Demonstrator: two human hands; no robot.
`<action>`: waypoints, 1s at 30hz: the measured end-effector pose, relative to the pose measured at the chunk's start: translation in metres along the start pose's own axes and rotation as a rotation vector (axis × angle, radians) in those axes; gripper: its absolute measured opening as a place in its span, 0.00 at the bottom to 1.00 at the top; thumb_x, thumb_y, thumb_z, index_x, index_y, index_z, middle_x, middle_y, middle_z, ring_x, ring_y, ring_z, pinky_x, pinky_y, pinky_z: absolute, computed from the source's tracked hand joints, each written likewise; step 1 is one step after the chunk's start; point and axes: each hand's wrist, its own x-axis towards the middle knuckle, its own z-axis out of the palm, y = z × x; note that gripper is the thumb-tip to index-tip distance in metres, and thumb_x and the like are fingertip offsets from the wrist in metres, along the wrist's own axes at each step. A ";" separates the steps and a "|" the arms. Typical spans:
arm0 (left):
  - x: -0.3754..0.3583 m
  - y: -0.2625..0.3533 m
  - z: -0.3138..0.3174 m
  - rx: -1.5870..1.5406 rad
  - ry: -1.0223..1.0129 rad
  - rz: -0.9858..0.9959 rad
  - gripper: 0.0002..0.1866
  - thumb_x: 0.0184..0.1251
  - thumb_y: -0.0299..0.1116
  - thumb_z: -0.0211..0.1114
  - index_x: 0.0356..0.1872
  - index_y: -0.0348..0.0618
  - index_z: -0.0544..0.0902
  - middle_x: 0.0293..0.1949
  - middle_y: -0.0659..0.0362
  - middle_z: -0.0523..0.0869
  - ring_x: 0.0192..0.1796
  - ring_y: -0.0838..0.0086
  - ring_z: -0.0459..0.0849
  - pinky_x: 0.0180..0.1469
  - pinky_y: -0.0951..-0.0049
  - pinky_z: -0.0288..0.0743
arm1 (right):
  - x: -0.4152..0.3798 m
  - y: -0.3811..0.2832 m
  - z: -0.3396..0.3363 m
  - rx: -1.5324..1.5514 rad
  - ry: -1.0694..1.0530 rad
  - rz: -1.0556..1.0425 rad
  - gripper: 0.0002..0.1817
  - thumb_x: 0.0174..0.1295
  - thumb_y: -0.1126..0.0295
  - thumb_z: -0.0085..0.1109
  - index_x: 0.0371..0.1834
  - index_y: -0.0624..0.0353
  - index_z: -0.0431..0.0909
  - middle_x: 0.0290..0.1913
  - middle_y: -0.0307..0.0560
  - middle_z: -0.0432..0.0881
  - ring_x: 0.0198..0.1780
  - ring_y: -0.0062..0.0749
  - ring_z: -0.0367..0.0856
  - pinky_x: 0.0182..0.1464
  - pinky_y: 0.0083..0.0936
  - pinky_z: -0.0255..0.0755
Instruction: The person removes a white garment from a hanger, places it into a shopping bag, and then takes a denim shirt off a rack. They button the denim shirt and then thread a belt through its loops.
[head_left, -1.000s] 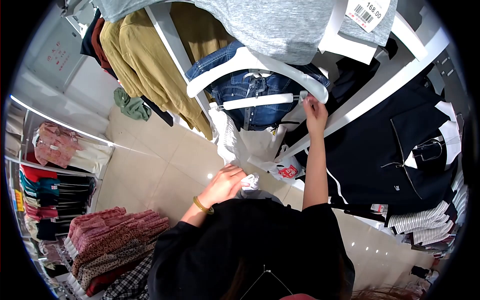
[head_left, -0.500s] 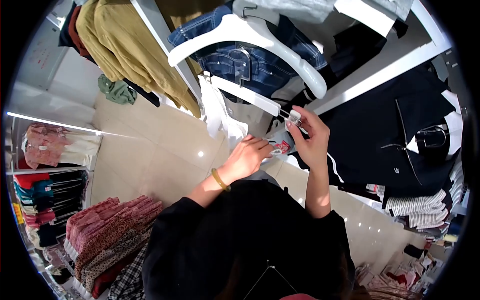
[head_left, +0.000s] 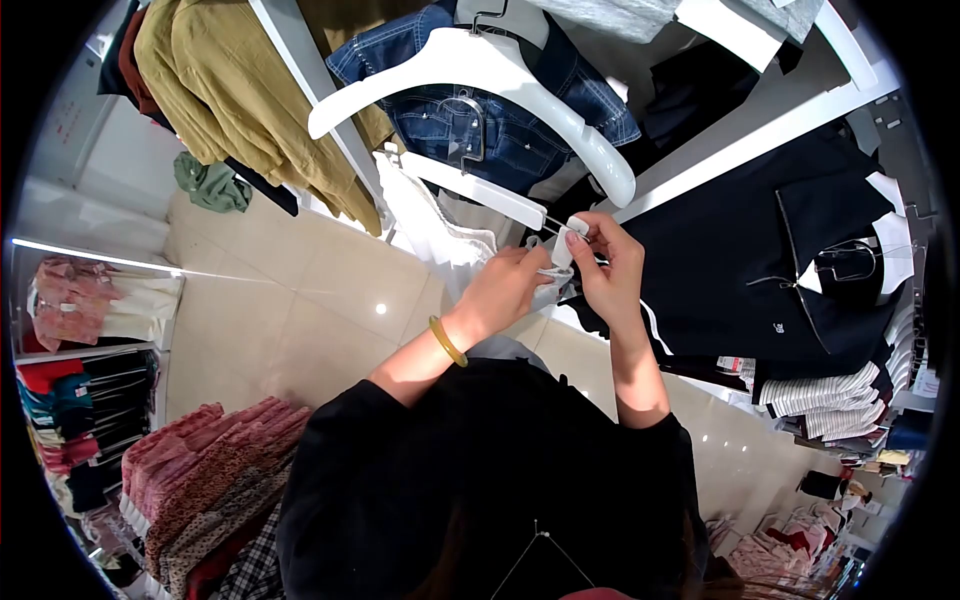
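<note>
A white clip hanger (head_left: pixel 475 190) hangs at the centre, sloping down to the right. My right hand (head_left: pixel 612 275) pinches the clip (head_left: pixel 572 238) at its right end between thumb and fingers. Just below that, my left hand (head_left: pixel 503 288) grips the waist edge of a white garment (head_left: pixel 430 218), close beside the clip. The garment's other end hangs from the left clip (head_left: pixel 390 152). A yellow bangle (head_left: pixel 447 341) circles my left wrist. Behind the clip hanger are a larger white hanger (head_left: pixel 480 70) and a blue denim garment (head_left: pixel 415 115).
Olive clothes (head_left: pixel 215 85) hang at upper left. A dark zip-neck top (head_left: pixel 730 250) hangs close to my right hand. White rack beams (head_left: pixel 740 140) run on both sides. Pink and patterned clothes (head_left: pixel 215 460) hang at lower left above the tiled floor (head_left: pixel 260 280).
My left hand has brought the white garment's edge up close to the right clip. A red-and-white label beside that hand is now out of sight. The view has shifted slightly.
</note>
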 end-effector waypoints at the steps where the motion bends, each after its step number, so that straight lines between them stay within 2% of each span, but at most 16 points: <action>1: 0.000 -0.001 0.000 -0.013 0.013 -0.021 0.09 0.55 0.24 0.63 0.35 0.37 0.73 0.30 0.48 0.80 0.35 0.49 0.77 0.37 0.59 0.70 | -0.001 0.002 0.000 -0.001 -0.001 -0.002 0.07 0.57 0.77 0.59 0.38 0.67 0.77 0.30 0.42 0.81 0.32 0.20 0.78 0.37 0.16 0.72; 4: -0.002 -0.003 -0.002 0.011 0.031 -0.053 0.08 0.55 0.22 0.63 0.35 0.38 0.73 0.30 0.49 0.80 0.35 0.50 0.78 0.36 0.60 0.72 | -0.004 0.007 0.000 0.125 -0.043 0.033 0.10 0.55 0.77 0.61 0.41 0.66 0.76 0.31 0.45 0.81 0.32 0.23 0.81 0.39 0.17 0.74; 6: -0.003 -0.002 -0.002 -0.021 0.066 -0.089 0.09 0.55 0.21 0.62 0.35 0.37 0.72 0.30 0.49 0.81 0.34 0.52 0.80 0.35 0.63 0.74 | -0.007 0.008 -0.001 0.327 -0.128 0.086 0.17 0.54 0.76 0.63 0.48 0.65 0.74 0.36 0.46 0.82 0.36 0.27 0.82 0.43 0.20 0.75; 7: -0.003 -0.002 0.000 -0.058 0.096 -0.126 0.09 0.55 0.20 0.61 0.36 0.37 0.71 0.30 0.48 0.81 0.33 0.55 0.82 0.34 0.65 0.75 | -0.009 0.011 -0.001 0.332 -0.132 0.087 0.17 0.54 0.76 0.63 0.48 0.65 0.74 0.36 0.46 0.82 0.36 0.27 0.82 0.43 0.20 0.75; 9: -0.006 -0.009 0.011 -0.138 0.133 -0.145 0.10 0.56 0.19 0.61 0.36 0.37 0.69 0.30 0.49 0.81 0.32 0.58 0.83 0.32 0.67 0.75 | -0.013 0.014 -0.003 0.086 -0.328 -0.006 0.24 0.53 0.76 0.64 0.55 0.64 0.70 0.41 0.49 0.82 0.38 0.30 0.83 0.43 0.22 0.75; 10: -0.007 -0.011 0.014 -0.223 0.168 -0.160 0.11 0.56 0.19 0.60 0.37 0.37 0.67 0.30 0.49 0.82 0.32 0.61 0.84 0.31 0.70 0.75 | -0.013 0.007 -0.002 0.053 -0.331 0.018 0.25 0.51 0.74 0.66 0.54 0.63 0.72 0.37 0.49 0.83 0.37 0.34 0.84 0.41 0.24 0.75; 14: -0.006 0.001 0.010 -0.234 0.099 -0.255 0.14 0.55 0.19 0.61 0.38 0.38 0.65 0.31 0.50 0.82 0.33 0.65 0.86 0.29 0.73 0.75 | -0.013 0.011 -0.006 -0.050 -0.311 0.041 0.23 0.50 0.71 0.67 0.50 0.63 0.74 0.31 0.49 0.83 0.32 0.34 0.83 0.36 0.23 0.74; 16: -0.005 0.001 0.007 -0.229 0.057 -0.249 0.15 0.55 0.20 0.64 0.37 0.38 0.65 0.31 0.53 0.82 0.34 0.65 0.86 0.28 0.76 0.74 | -0.013 0.012 -0.012 -0.098 -0.322 0.037 0.18 0.49 0.70 0.68 0.44 0.62 0.78 0.25 0.47 0.81 0.26 0.34 0.81 0.31 0.22 0.71; 20: -0.004 -0.002 0.007 -0.251 0.072 -0.229 0.17 0.54 0.23 0.67 0.37 0.38 0.66 0.31 0.53 0.82 0.34 0.67 0.86 0.27 0.78 0.73 | -0.018 0.022 -0.021 -0.158 -0.425 -0.053 0.12 0.50 0.72 0.66 0.38 0.63 0.80 0.24 0.46 0.80 0.23 0.32 0.78 0.27 0.21 0.69; 23: -0.001 -0.006 0.001 -0.261 0.054 -0.199 0.17 0.54 0.26 0.69 0.37 0.38 0.68 0.31 0.53 0.82 0.34 0.68 0.85 0.29 0.78 0.74 | -0.030 0.027 -0.021 -0.103 -0.355 -0.038 0.08 0.51 0.75 0.65 0.34 0.63 0.80 0.23 0.46 0.79 0.22 0.30 0.77 0.25 0.20 0.67; 25: 0.007 -0.010 -0.017 -0.337 -0.105 -0.075 0.18 0.48 0.26 0.72 0.38 0.40 0.72 0.31 0.55 0.82 0.38 0.66 0.84 0.43 0.72 0.74 | -0.039 0.031 -0.026 -0.062 -0.277 -0.020 0.06 0.51 0.77 0.64 0.31 0.64 0.79 0.23 0.46 0.79 0.22 0.27 0.77 0.25 0.19 0.67; 26: 0.011 -0.020 -0.026 -0.340 -0.110 -0.073 0.18 0.48 0.26 0.72 0.38 0.40 0.72 0.31 0.55 0.82 0.38 0.66 0.84 0.43 0.72 0.74 | -0.043 0.037 -0.028 -0.023 -0.246 -0.011 0.05 0.51 0.78 0.64 0.30 0.65 0.78 0.23 0.44 0.79 0.22 0.22 0.74 0.25 0.16 0.64; 28: 0.018 -0.048 -0.045 0.276 -0.107 0.255 0.16 0.45 0.28 0.70 0.37 0.43 0.77 0.33 0.57 0.81 0.43 0.64 0.80 0.55 0.66 0.67 | -0.051 0.046 -0.037 0.028 -0.227 0.035 0.05 0.51 0.79 0.64 0.30 0.66 0.78 0.23 0.43 0.78 0.22 0.20 0.72 0.25 0.16 0.62; 29: 0.019 -0.064 -0.050 0.275 -0.110 0.257 0.16 0.45 0.28 0.70 0.37 0.43 0.77 0.33 0.57 0.81 0.43 0.64 0.80 0.55 0.66 0.67 | -0.055 0.048 -0.040 0.081 -0.212 0.077 0.05 0.50 0.79 0.64 0.29 0.66 0.78 0.22 0.41 0.77 0.22 0.18 0.69 0.25 0.15 0.60; 30: 0.019 -0.082 -0.053 0.419 -0.196 0.218 0.15 0.44 0.29 0.69 0.37 0.44 0.79 0.33 0.58 0.81 0.44 0.66 0.80 0.58 0.65 0.65 | -0.058 0.048 -0.043 0.122 -0.199 0.120 0.05 0.50 0.80 0.64 0.28 0.67 0.78 0.22 0.39 0.74 0.22 0.16 0.66 0.24 0.15 0.57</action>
